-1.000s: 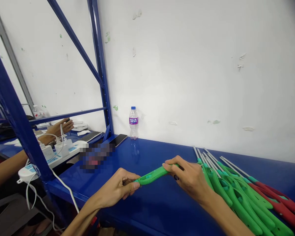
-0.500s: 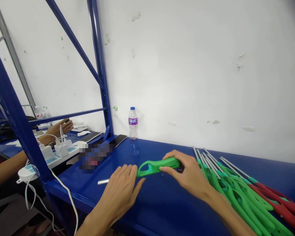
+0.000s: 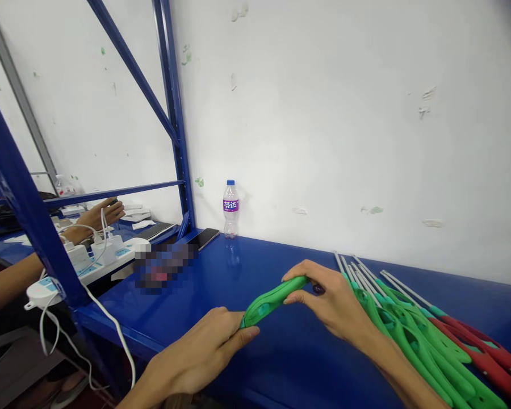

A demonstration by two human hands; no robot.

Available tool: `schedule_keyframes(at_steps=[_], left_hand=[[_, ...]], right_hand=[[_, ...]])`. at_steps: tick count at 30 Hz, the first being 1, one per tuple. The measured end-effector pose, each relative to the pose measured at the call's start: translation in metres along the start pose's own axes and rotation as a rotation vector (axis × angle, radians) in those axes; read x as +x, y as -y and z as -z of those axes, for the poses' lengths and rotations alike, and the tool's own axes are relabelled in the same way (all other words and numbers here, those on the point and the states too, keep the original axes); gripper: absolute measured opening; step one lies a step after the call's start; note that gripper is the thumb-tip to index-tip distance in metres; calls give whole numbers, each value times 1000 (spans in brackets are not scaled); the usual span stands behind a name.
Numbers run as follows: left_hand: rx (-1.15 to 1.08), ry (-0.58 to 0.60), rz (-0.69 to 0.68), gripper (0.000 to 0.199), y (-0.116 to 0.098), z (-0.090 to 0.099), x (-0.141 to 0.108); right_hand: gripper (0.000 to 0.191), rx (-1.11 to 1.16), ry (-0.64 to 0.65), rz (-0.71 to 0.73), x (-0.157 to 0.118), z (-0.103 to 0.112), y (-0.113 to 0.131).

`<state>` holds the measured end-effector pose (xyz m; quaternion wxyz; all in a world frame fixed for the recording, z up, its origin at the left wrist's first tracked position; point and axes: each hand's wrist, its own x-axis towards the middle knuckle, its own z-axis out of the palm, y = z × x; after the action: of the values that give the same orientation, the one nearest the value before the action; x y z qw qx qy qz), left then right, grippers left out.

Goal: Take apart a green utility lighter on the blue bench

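A green long-nosed lighter (image 3: 269, 302) is held between my two hands above the blue table (image 3: 276, 363). My left hand (image 3: 208, 346) is closed round its front end, so the metal tube is hidden. At the back end of the handle, my right hand (image 3: 323, 295) pinches it between thumb and fingers. Just right of that hand lie several green lighters (image 3: 426, 346) with their metal tubes pointing to the wall. Red lighters (image 3: 477, 346) lie beside them, farther right.
A plastic bottle (image 3: 230, 211) stands by the wall, with a phone (image 3: 205, 238) to its left. A blue metal frame (image 3: 34, 210) rises at the left. Behind it are a power strip (image 3: 128, 253) with white cables and another person's hand (image 3: 100, 218).
The lighter has turned: its front end has dropped toward me and its side now faces differently. My left hand has moved lower with it, and the metal tube has gone out of sight.
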<state>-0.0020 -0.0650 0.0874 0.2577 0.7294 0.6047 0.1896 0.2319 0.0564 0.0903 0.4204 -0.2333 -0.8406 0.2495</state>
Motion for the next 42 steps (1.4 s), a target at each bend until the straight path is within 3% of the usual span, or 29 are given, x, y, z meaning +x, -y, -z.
schedule_keyframes(at_steps=[7, 13, 18, 24, 26, 30, 36, 39, 42], left_hand=[[-571, 217, 35, 50, 8, 0, 4], [-1097, 496, -53, 57, 10, -10, 8], [-1208, 493, -5, 48, 9, -11, 6], [-1465, 795, -35, 53, 12, -17, 16], [-1568, 835, -72, 55, 13, -23, 20], [-1615, 717, -134, 55, 12, -28, 21], [-1608, 520, -188, 57, 16, -30, 25], [-1553, 452, -98, 53, 17, -38, 31], [-1405, 478, -4, 57, 12, -37, 30]], right_hand=[[16, 16, 9, 19, -1, 3, 4], [12, 104, -39, 36, -1, 11, 5], [18, 138, -90, 51, -2, 12, 5], [21, 92, -136, 89, 3, 7, 4], [19, 71, -169, 129, 3, 7, 2], [14, 14, -205, 153, 3, 5, 0], [15, -43, -231, 78, 4, 1, 4], [14, -55, -253, 82, 5, 2, 3], [13, -103, -277, 85, 5, 2, 0]])
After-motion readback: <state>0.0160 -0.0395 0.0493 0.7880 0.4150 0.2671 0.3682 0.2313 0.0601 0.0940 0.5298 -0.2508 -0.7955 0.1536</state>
